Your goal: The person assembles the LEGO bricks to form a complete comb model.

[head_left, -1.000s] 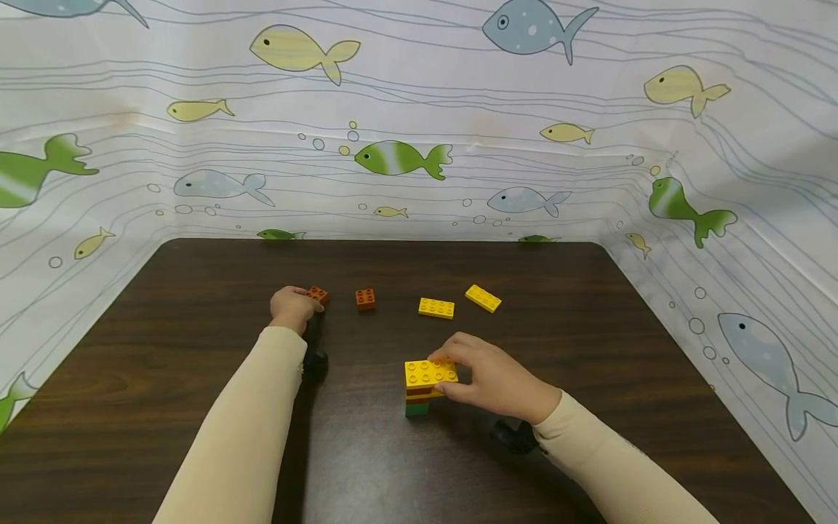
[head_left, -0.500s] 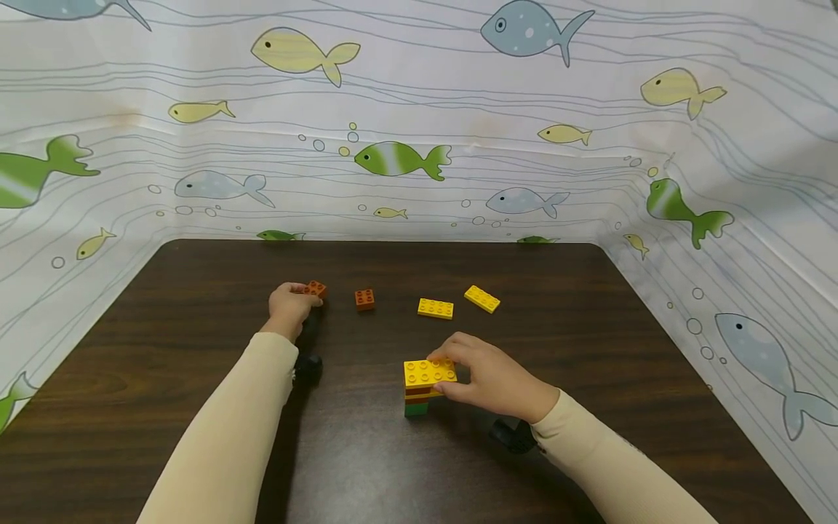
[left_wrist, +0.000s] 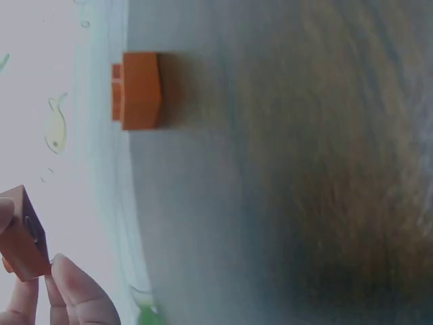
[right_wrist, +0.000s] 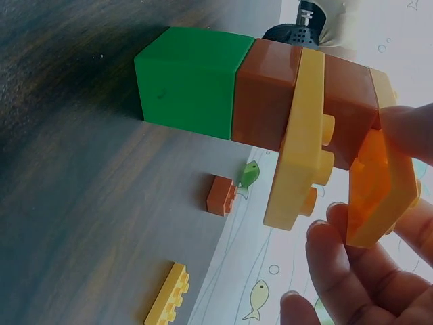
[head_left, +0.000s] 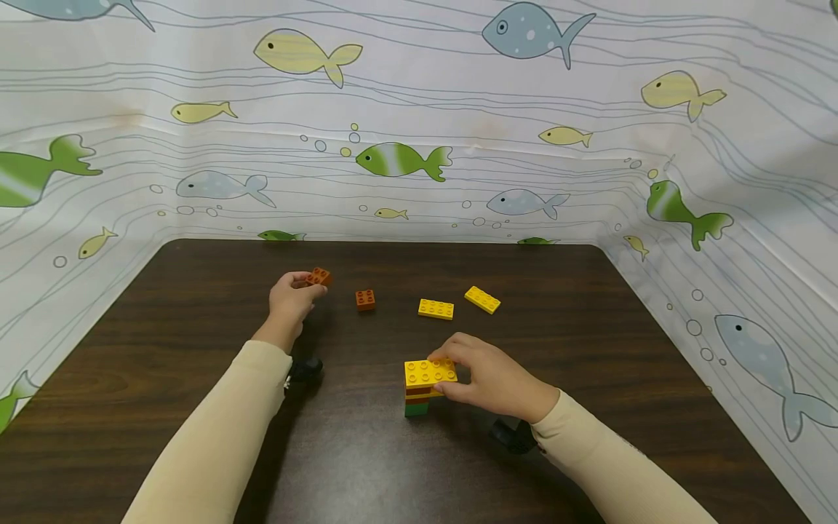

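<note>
My left hand (head_left: 286, 304) pinches an orange-brown toy building brick (head_left: 319, 276) with two-by-two studs. Its hollow underside shows in the left wrist view, with the brick tilted and raised off the table. My right hand (head_left: 492, 375) grips the top of a small tower, thumb and fingers on the uppermost yellow plate (right_wrist: 382, 193). From the bottom up, the tower has a green block (right_wrist: 189, 84), a brown brick (right_wrist: 267, 91), a yellow plate (right_wrist: 298, 149), another brown brick (right_wrist: 348, 101) and that top plate. Both yellow plates jut out to one side.
A second orange-brown brick (head_left: 365, 300) lies on the dark wood table (head_left: 196, 313), right of my left hand. Two yellow plates (head_left: 436, 309) lie farther right, beyond the tower. A white curtain (head_left: 419, 94) printed with fish surrounds the table's back and sides.
My left hand has lifted the orange-brown brick off the table and moved it slightly farther away. The right hand and the tower have stayed in place.
</note>
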Tool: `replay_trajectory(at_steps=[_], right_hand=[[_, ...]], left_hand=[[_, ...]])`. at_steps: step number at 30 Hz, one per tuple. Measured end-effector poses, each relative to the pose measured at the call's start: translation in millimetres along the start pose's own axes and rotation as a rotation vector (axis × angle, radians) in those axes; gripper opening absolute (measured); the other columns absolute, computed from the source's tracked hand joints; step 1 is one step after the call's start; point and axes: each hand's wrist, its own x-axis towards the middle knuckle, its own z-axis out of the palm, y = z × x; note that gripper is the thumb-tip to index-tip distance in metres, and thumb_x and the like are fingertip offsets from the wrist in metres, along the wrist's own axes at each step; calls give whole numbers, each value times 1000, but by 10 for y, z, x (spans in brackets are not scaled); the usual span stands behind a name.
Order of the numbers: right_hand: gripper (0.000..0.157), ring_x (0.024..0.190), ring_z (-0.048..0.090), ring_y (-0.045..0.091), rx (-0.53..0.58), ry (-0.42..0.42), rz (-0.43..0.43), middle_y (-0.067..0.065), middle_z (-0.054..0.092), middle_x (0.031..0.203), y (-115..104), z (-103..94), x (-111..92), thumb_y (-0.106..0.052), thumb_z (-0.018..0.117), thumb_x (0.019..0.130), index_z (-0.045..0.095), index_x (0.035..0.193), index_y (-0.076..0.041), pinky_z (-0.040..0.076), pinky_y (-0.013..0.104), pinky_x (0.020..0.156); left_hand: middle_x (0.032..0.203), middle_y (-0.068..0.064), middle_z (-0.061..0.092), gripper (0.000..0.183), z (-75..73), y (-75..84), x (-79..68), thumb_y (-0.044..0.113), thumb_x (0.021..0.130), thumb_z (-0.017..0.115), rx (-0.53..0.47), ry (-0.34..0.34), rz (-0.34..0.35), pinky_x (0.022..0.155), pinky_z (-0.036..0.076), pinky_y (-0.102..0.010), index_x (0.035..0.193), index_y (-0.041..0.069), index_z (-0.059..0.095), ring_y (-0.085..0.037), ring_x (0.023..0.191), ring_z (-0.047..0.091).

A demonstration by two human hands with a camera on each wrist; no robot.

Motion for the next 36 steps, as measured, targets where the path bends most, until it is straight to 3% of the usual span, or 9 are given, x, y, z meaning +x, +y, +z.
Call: replay_trajectory(at_steps=[6,20,29,36], right_hand=[[35,92,53,9,-5,-4,12,-5,59,111,6,-6,0,-22,73,86,65,118,-12,51,30,82],[35,91,53,9,10,-9,22,-5,59,111,8,-9,3,-22,73,86,65,119,-12,52,34,82],[35,90,53,8,12,-9,17,-5,58,111,9,-4,6,-23,73,86,65,119,-12,52,34,81],[35,91,53,9,20,-13,14,-4,58,111,8,-9,8,-23,73,86,65,118,-11,52,34,82]], left_hand=[[138,-20,42,55,28,71,-96,12,93,60,2,-59,75,97,43,-42,142,2,38,-29,114,48],[131,-19,46,51,149,263,-467,12,92,60,63,-232,171,98,42,-49,139,1,41,-31,116,49],[122,-18,52,44,244,306,-724,9,91,62,132,-320,237,79,49,-31,133,1,48,-24,100,52],[109,-14,57,41,345,297,-938,11,88,66,195,-398,294,76,46,-31,125,1,53,-24,94,52]])
